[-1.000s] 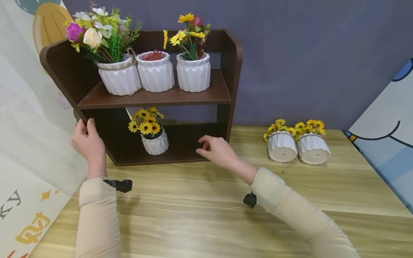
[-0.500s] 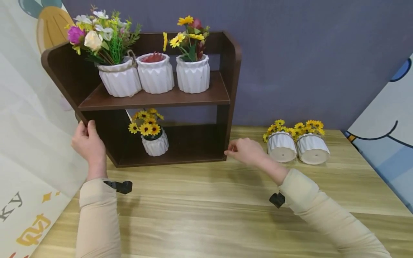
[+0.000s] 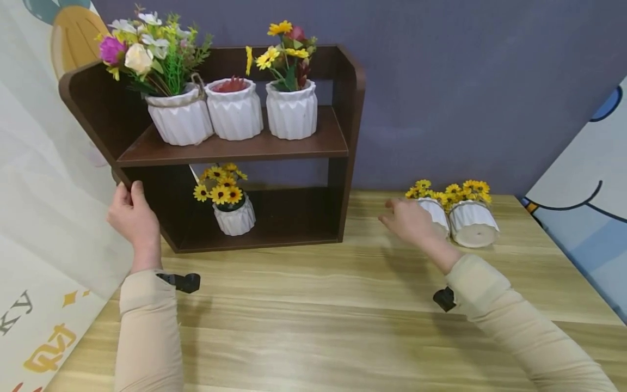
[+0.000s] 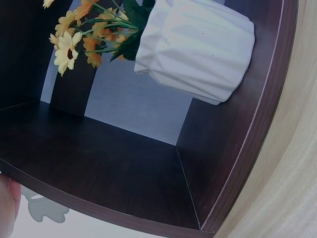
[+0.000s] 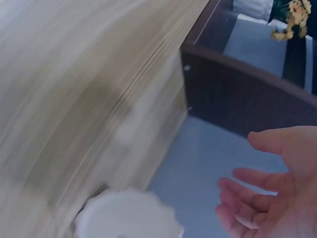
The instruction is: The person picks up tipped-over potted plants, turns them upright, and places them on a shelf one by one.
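Head view: hands (image 3: 134, 218) (image 3: 410, 222) well apart.

Soft, fairly even light in the head view, pale sheen on the wooden table (image 3: 313, 332), faint shadows beside both sleeves (image 3: 149, 337), lower compartment of the dark shelf (image 3: 235, 157) dim, left wrist view bowing the shelf's edge, right wrist view hazy, its white pot (image 5: 130, 218) blurred

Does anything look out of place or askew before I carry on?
Yes: one white flowerpot and its neighbour, partly behind the right hand, lie on their sides on the table, the first one's base facing the camera. That looks odd because the three upper pots on the shelf stand upright.
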`<state>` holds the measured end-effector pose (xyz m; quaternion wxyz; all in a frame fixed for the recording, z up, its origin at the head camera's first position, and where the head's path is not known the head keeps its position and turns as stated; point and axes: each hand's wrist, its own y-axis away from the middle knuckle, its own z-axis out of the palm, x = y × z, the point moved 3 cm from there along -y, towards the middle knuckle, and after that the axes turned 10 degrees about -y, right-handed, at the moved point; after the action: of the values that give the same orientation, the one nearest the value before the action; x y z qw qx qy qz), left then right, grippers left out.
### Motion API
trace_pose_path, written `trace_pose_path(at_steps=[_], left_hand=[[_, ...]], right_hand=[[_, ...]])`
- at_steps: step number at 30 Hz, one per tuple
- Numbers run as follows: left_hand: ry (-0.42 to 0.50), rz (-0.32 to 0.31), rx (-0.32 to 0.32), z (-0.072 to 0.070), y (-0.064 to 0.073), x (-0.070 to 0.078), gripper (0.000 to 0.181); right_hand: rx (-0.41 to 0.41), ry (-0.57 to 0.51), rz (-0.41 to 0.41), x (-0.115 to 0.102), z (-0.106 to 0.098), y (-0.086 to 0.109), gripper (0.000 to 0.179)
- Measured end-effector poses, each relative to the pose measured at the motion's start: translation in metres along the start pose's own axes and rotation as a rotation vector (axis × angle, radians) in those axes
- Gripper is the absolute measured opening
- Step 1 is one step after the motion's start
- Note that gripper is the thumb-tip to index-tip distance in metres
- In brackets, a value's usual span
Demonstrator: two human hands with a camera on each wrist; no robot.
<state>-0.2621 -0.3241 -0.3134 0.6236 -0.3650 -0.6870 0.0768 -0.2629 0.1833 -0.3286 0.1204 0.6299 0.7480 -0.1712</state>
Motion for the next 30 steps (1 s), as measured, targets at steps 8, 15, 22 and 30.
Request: trace_pose_path(at_steps=[8, 15, 22, 30], left_hand=[[-0.012, -0.007, 0.012, -0.005, -0.002, -0.002, 0.034], [0.004, -0.004, 0.007, -0.003, -0.002, -0.001, 0.033], [0.003, -0.011, 0.002, -0.001, -0.001, -0.002, 0.032], [0.008, -0.021, -0.006, 0.001, -0.001, -0.001, 0.031]], right_hand=[[0.060, 0.174, 0.120, 0.031, 0.003, -0.005, 0.062], [-0.040, 0.240, 0.285, 0.055, 0.004, -0.009, 0.080], [-0.072, 0.183, 0.333, 0.068, 0.003, -0.013, 0.084], [-0.147, 0.072, 0.412, 0.077, -0.003, -0.021, 0.097]])
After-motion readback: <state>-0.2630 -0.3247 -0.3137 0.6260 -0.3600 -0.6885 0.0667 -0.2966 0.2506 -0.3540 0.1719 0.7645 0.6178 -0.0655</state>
